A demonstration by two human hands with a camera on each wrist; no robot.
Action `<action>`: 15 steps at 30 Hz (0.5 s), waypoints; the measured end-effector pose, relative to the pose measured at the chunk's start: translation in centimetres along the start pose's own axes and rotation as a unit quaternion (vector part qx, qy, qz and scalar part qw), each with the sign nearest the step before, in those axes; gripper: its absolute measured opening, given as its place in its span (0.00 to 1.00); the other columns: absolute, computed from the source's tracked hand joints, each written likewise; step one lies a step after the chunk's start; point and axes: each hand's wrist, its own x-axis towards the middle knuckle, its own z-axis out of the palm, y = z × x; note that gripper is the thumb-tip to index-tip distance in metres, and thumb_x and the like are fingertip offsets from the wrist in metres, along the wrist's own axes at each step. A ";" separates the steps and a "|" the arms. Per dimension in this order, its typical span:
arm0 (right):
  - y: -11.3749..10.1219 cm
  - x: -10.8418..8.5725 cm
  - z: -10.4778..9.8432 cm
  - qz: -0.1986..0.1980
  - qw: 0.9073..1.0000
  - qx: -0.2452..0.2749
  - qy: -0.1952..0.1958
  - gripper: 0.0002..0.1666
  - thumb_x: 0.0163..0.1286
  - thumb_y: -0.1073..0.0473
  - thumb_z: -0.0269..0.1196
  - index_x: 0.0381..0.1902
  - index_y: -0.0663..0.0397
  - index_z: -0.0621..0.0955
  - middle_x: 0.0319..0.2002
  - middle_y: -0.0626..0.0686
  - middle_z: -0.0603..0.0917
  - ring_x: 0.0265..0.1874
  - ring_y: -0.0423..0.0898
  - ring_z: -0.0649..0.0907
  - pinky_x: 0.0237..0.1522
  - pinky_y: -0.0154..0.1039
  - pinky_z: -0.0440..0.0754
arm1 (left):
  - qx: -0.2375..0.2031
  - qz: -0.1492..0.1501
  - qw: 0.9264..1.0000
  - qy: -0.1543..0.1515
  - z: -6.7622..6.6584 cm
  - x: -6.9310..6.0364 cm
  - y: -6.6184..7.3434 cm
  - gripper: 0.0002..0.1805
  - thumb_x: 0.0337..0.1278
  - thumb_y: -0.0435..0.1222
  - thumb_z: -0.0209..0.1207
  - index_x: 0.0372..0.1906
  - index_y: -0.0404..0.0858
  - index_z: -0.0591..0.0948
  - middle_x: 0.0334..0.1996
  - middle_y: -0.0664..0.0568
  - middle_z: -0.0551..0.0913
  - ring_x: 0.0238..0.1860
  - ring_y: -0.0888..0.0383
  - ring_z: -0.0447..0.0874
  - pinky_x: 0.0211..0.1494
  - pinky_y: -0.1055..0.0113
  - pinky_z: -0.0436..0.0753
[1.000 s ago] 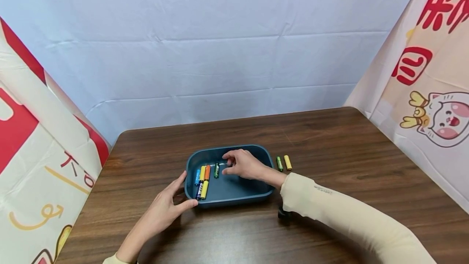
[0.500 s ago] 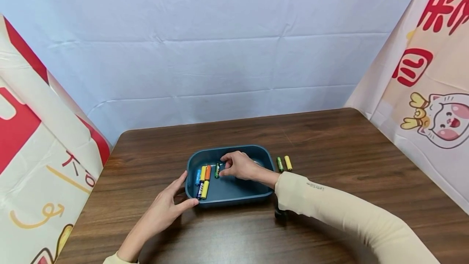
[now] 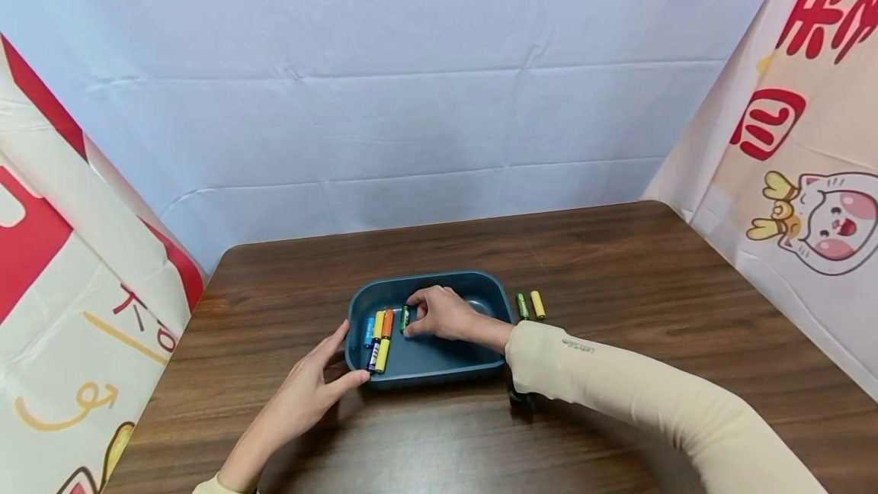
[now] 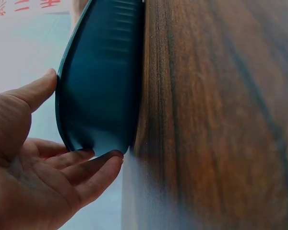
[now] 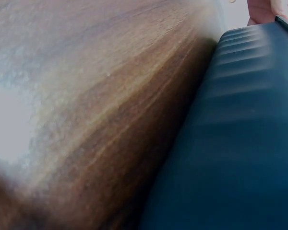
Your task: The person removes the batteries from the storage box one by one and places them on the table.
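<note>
In the head view, a dark blue plastic tray [image 3: 439, 369] lies on the table. My left hand [image 3: 309, 387] rests against its left end, fingers extended along the outside and thumb at the near corner. The left wrist view shows the thumb on the rim and fingertips touching the tray's wall [image 4: 98, 72]. My right hand [image 3: 442, 315] is inside the tray, pinching a green battery [image 3: 405, 319] between thumb and forefinger at its two ends. Left of it lie a blue battery [image 3: 369, 332], an orange battery [image 3: 388, 323] and several others, side by side in two rows.
On the table right of the tray lie a green battery [image 3: 522, 306] and a yellow battery [image 3: 538, 305]. The brown wooden table [image 3: 604, 265] ends at a pale cloth backdrop [image 3: 425, 97]. In the right wrist view, the tray's ribbed outer wall [image 5: 240, 124] stands close.
My right hand has moved left inside the tray, and its thumb and forefinger have closed on the green battery. The left hand and the other batteries have stayed in place.
</note>
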 end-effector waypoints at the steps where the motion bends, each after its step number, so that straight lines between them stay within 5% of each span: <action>1: -0.1 0.0 0.0 0.000 1.000 -0.003 0.000 0.31 0.63 0.55 0.77 0.61 0.63 0.82 0.28 0.46 0.81 0.23 0.38 0.76 0.30 0.31 0.73 | 0.001 -0.001 1.000 0.000 0.0 0.0 0.0 0.48 0.67 0.46 0.68 0.82 0.37 0.56 0.73 0.33 0.68 0.65 0.40 0.78 0.61 0.48 0.81; 15: -0.4 0.1 0.2 0.014 0.999 -0.034 -0.005 0.35 0.62 0.49 0.78 0.62 0.59 0.82 0.27 0.46 0.78 0.22 0.39 0.75 0.25 0.31 0.69 | 0.004 0.000 1.000 0.002 0.0 0.0 -0.1 0.48 0.67 0.46 0.68 0.83 0.37 0.56 0.72 0.33 0.70 0.64 0.42 0.79 0.61 0.49 0.82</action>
